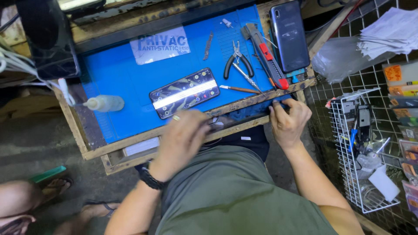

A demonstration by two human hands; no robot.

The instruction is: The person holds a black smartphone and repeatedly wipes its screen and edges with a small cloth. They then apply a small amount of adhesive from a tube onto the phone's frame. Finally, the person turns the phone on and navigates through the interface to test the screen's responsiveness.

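Left hand [180,139] curled at surface [130,143] front edge, grip content hidden, cannot tell. Right hand [287,119] clamped on edge, 3 o'clock. Phone [184,92] lies on mat [113,78], 12 o'clock of left hand. Step seems drawer search; next needs tool picked.

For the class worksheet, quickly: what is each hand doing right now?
Left hand: fingers curled at the bench edge; held item cannot be told.
Right hand: fingers closed on the bench edge.
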